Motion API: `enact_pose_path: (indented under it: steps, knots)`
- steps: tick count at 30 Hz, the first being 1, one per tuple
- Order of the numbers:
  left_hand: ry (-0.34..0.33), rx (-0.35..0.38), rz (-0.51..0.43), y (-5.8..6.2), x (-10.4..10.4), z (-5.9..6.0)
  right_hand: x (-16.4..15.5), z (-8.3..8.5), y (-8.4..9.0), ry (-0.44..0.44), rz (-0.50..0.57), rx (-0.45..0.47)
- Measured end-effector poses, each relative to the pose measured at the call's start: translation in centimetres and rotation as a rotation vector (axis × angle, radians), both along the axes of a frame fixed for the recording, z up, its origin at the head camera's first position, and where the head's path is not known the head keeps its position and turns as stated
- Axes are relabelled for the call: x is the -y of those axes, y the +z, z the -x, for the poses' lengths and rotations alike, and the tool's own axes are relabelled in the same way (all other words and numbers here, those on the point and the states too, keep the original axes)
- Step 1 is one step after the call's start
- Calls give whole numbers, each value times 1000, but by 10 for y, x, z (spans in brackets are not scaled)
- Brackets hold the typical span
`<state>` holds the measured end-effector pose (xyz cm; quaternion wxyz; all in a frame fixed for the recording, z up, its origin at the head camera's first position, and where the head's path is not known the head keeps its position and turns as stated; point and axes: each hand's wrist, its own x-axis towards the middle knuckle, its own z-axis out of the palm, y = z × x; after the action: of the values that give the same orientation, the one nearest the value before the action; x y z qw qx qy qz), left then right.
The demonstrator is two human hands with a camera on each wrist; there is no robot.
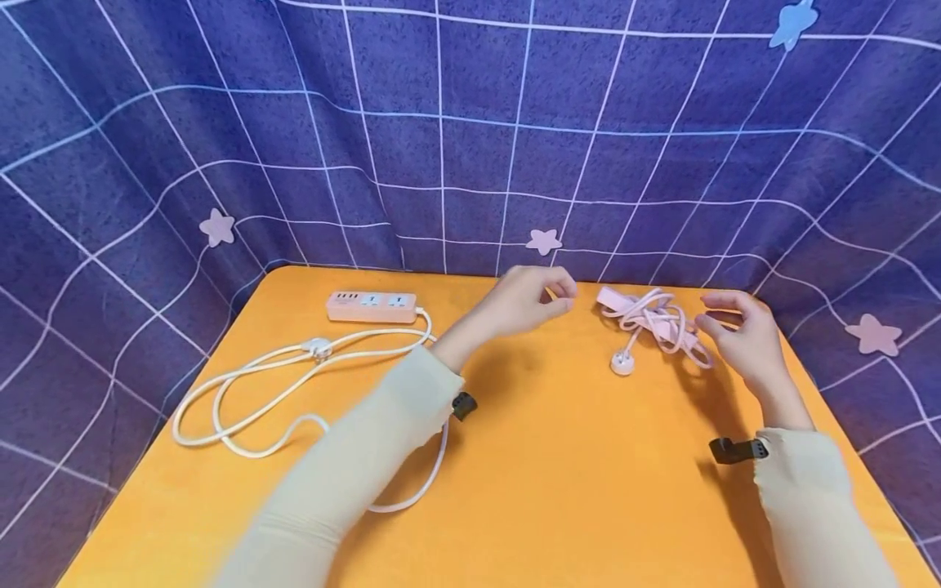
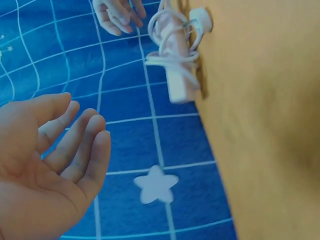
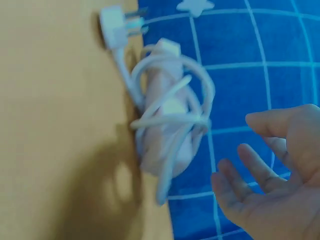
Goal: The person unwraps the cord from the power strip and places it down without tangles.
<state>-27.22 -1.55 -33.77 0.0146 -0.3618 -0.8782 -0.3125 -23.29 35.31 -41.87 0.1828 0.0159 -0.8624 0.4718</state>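
On an orange table [image 1: 515,490] backed by a blue grid-patterned cloth [image 1: 470,131], two power strips are laid out, L to R. At far left a pink strip w/ loose cord [image 1: 371,307] is seen flat near the table's back edge, its white cable spread in wide loops toward the front-left, the plug resting partway along; nothing is touched there. Next, the left hand [image 1: 525,298] is held above the table just left of the wrapped power strip [image 1: 647,318], fingers relaxed and slightly bent, nothing gripped; in the left wrist view the fingers [image 2: 82,145] are shown nearly straight, palm bare. The wrapped strip is set at back-right of the table, between both hands, apparently so it can be reached from either side. It's a pale pink bar w/ its own cord wound round it in several untidy turns, one end of the body poking out; the white round plug [image 1: 622,363] is left free on the table just in front, prongs visible in the right wrist view [image 3: 135,20]. At right, the right hand [image 1: 742,335] is poised just beside the bundle, fingers loosely apart and curved, holding nothing; contact w/ the cord can't be confirmed.
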Motion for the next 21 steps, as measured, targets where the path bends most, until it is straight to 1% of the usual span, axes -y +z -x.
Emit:
enact_pose_path:
  steps: [2, 4, 5, 7, 10, 13, 17, 21]
  knots:
    - [-1, 22, -17, -7, -4, -2, -6, -1, -7, -22, -1, 59]
    - [1, 34, -33, -15, -6, -3, -10, -2, -13, -24, 2, 127]
    - [5, 45, -44, -19, -7, -4, -11, -3, -15, -14, 14, 160]
    - [13, 69, -65, -25, -8, -7, -11, -4, -19, 20, 38, 199]
    - [21, 108, -95, -34, -10, -12, -9, -4, -23, 69, 63, 224]
    - [13, 144, -108, -42, -13, -16, -8, -2, -26, 72, 69, 235]
    - [7, 156, -99, -52, -18, -21, -8, 1, -31, 49, 74, 271]
    - [9, 152, -90, -61, -15, -22, -9, 3, -35, 46, 95, 313]
